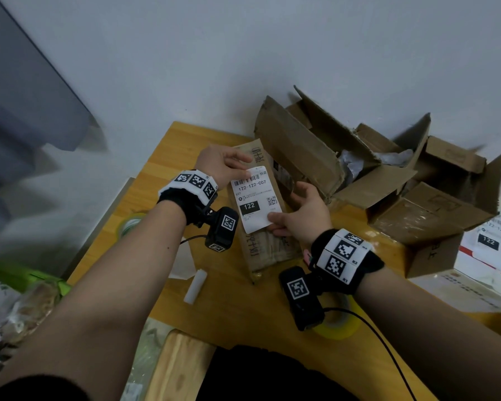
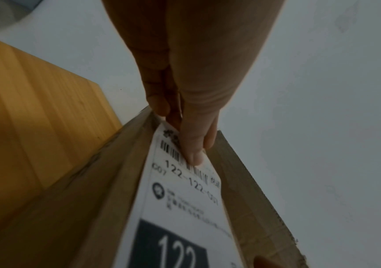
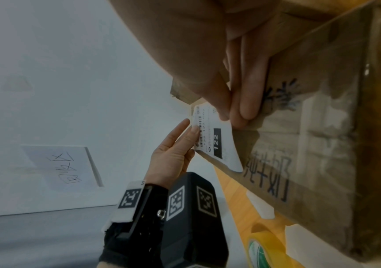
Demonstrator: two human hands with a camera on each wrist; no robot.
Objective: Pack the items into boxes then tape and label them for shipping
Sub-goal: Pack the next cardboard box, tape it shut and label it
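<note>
From the head camera, a taped cardboard box (image 1: 265, 227) is lying on the wooden table (image 1: 232, 308), and a white shipping label (image 1: 256, 198) is lying on its top face. The left hand (image 1: 220, 166) is pinching the label's far corner between thumb and fingers, while the right hand (image 1: 301, 212) is pinching the near corner and reaching its other fingers along the box's side. Open empty boxes (image 1: 344, 157) are standing just beyond, and a roll of yellow tape (image 1: 339, 322) is lying near the right wrist. Another tape roll (image 1: 129, 224) is sitting at the table's left edge.

From the left wrist, the left hand (image 2: 184, 90) is gripping the label (image 2: 180, 199) at its barcode end, thumb on top, over the box (image 2: 81, 208).

From the right wrist, the right hand (image 3: 226, 72) is holding the label (image 3: 219, 145) corner between thumb and fingertips against the box (image 3: 322, 145); the label's near edge is curling off the cardboard. The left hand (image 3: 171, 154) is holding the opposite end.
</note>
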